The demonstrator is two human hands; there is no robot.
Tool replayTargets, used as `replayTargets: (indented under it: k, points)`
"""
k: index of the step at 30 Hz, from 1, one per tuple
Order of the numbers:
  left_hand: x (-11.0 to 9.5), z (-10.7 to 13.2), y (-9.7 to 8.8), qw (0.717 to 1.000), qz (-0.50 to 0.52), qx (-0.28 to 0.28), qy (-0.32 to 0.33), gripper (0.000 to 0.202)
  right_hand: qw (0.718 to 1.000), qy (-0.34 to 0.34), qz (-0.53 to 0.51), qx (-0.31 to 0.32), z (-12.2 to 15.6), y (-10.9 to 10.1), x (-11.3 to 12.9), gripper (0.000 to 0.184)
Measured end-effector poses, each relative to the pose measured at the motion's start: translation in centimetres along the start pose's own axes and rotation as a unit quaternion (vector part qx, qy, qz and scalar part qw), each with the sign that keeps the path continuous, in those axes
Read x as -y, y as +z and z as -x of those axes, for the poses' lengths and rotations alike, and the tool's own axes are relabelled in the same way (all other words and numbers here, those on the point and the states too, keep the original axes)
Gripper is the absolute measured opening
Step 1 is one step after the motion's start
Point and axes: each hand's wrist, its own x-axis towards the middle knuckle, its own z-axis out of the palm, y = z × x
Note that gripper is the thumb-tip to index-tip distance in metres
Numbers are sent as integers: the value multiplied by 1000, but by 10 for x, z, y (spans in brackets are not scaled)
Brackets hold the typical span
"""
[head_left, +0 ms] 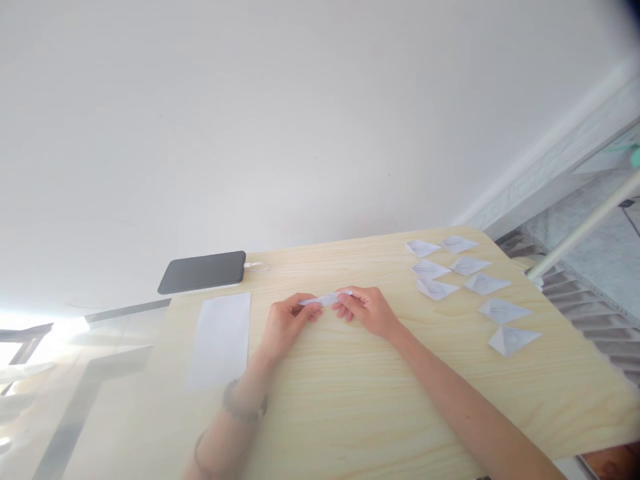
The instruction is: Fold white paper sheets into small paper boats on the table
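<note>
Between my two hands is a narrow piece of folded white paper (329,299), held above the middle of the wooden table. My left hand (293,319) pinches its left end, thumb toward me. At the other end, the thumb and fingers of my right hand (364,309) are closed on the same paper. Parts of the paper are covered by my fingers, so its full shape cannot be made out. To the left of my left hand lies flat white paper (223,340), one sheet or a stack.
Several folded paper boats (487,285) lie in two rough columns on the table's right side. A dark phone (203,272) with a white cable (257,266) rests at the back left. A white wall (320,133) rises behind the wooden table (360,393).
</note>
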Motion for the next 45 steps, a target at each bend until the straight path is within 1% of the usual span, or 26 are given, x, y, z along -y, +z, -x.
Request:
replayTargets:
  k: [3,6,9,11,12,15,19,24,27,31,34,36,38,42,45]
  points:
    - [0,0,0,1000,-6,-15,2,24,1000,-6,-4,15,1,0,-2,39]
    - [-1,0,0,1000,-11,-17,-2,24,1000,-6,1,22,1,-1,0,40]
    - [-2,-1,-2,1000,-4,11,-3,26,1000,2,-3,21,1,-3,2,41]
    - [-3,-1,-5,999,3,50,-3,29,1000,3,-6,21,0,-4,3,38]
    - [-3,-1,-7,998,2,61,-4,30,1000,3,-6,22,0,-4,3,36]
    - [-3,0,-8,997,-25,68,-8,30,1000,5,2,21,-1,-4,1,33]
    - [-4,1,-3,996,-75,44,9,27,999,-1,34,14,0,-1,-1,26]
    - [-8,3,4,987,-137,16,76,22,989,-82,124,0,2,1,1,20]
    - [-7,3,5,982,-161,6,97,23,985,-99,143,3,2,2,1,21]
    - [-3,3,4,986,-153,-25,67,24,990,-82,112,0,1,1,-2,21]
    - [-2,3,3,987,-149,-19,51,26,993,-61,98,4,1,0,-3,21]
    - [-2,3,2,985,-163,1,59,26,997,-36,71,8,2,-2,-3,20]
    - [-1,2,2,978,-192,9,79,25,999,-17,48,6,2,-2,-2,21]
    - [1,2,3,961,-248,-15,123,24,1000,1,23,-4,2,0,-3,25]
    - [2,2,4,958,-257,-25,125,26,1000,7,10,-10,0,1,-5,28]
